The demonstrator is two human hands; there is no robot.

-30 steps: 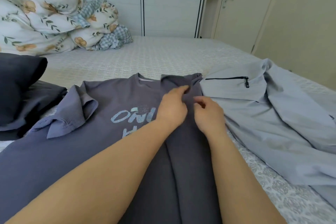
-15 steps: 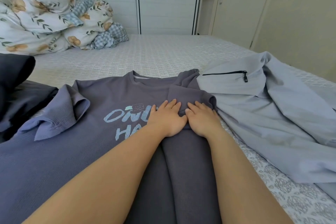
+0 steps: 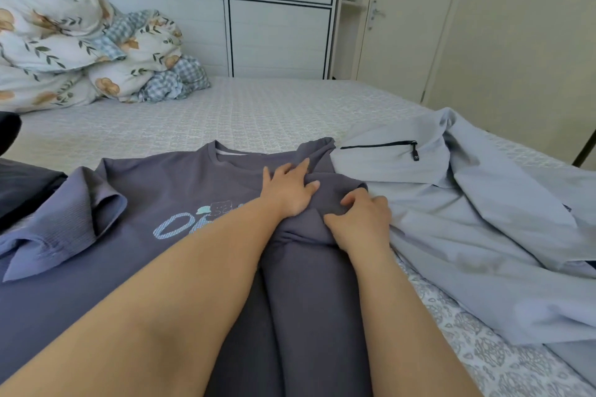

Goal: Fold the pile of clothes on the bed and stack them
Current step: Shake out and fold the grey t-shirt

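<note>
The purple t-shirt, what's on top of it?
On the purple t-shirt lie its own folded-over side, both hands, the left hand and right hand, and a ribbed lilac garment. The forearms cover much of its print.

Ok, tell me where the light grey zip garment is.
The light grey zip garment lies spread on the bed, on the right of the head view, directly beside the purple T-shirt.
</note>
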